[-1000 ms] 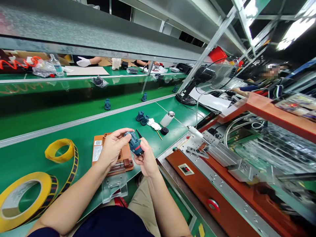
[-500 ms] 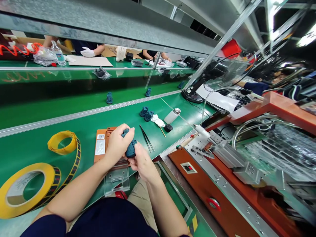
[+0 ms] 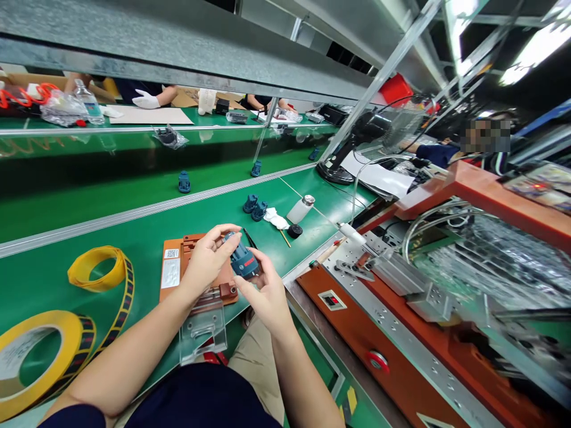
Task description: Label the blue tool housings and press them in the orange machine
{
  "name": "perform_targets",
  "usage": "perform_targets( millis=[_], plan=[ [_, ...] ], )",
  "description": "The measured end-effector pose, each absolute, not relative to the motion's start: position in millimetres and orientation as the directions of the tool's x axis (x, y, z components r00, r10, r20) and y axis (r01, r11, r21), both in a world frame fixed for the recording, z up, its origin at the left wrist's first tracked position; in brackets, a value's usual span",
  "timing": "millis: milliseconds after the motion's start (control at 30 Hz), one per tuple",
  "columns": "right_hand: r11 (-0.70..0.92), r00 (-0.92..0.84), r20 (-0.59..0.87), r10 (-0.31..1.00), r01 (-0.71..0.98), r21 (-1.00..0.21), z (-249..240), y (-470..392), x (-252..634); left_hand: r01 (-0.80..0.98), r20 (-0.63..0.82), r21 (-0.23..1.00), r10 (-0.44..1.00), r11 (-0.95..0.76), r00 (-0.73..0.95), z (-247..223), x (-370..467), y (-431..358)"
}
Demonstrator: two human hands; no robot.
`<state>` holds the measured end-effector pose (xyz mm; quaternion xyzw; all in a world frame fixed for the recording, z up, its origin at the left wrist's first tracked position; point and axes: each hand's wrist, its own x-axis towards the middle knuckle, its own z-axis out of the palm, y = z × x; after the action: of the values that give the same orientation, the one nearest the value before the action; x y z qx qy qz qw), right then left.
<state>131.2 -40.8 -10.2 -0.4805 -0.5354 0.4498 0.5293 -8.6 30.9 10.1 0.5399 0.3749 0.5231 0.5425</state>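
Observation:
In front of me, a dark blue plastic tool housing (image 3: 242,260) with red BOSCH lettering is held up between both hands. My left hand (image 3: 209,257) is closed on its upper left end. My right hand (image 3: 266,292) grips its lower right end, thumb below and fingers behind. Under the hands lies an orange-brown fixture (image 3: 225,278) with white labels on its left side and a clear plastic plate (image 3: 203,333) at its near end. Dark tweezers (image 3: 250,239) show partly behind the housing.
Left of the fixture are a yellow label roll (image 3: 71,356) and a looped strip (image 3: 96,267). Beyond my hands stand two blue housings (image 3: 255,208), a white bottle (image 3: 301,209) and a black cap (image 3: 295,230). A machine (image 3: 339,297) borders the right; co-workers sit opposite.
The housing has been turned so its red lettering faces up. Both hands have shifted their grip, and the right hand's fingers have opened out more around its end. The view has swung slightly right.

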Motion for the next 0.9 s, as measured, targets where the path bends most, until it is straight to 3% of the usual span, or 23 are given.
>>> perform_targets(
  millis=[133, 333, 533, 667, 767, 833, 900],
  plan=[
    [0.238, 0.172, 0.283, 0.944, 0.241, -0.941, -14, -41, 140, -0.32, -0.002, 0.943, 0.967, 0.086, 0.255, 12, -1, 22],
    [0.307, 0.239, 0.437, 0.867, 0.435, -0.846, -20, -40, 146, -0.45, -0.146, 0.818, 0.886, 0.359, 0.441, 12, 11, 2],
    [0.403, 0.086, 0.686, 0.723, 0.753, -0.52, -28, -44, 145, -0.507, -0.155, 0.784, 0.904, 0.358, 0.398, 9, 20, -6],
    [0.424, 0.01, 0.74, 0.673, 0.814, -0.396, -35, -46, 143, -0.505, -0.147, 0.792, 0.91, 0.343, 0.389, 6, 22, -4],
    [0.428, 0.051, 0.74, 0.671, 0.788, -0.443, -40, -47, 142, -0.471, -0.152, 0.812, 0.903, 0.346, 0.402, 4, 21, -3],
    [0.416, 0.159, 0.685, 0.711, 0.69, -0.592, -40, -49, 142, -0.442, -0.177, 0.819, 0.893, 0.366, 0.413, 5, 19, -3],
    [0.375, 0.281, 0.546, 0.789, 0.484, -0.791, -38, -50, 142, -0.412, -0.221, 0.819, 0.883, 0.399, 0.415, 7, 17, -4]
  ],
)
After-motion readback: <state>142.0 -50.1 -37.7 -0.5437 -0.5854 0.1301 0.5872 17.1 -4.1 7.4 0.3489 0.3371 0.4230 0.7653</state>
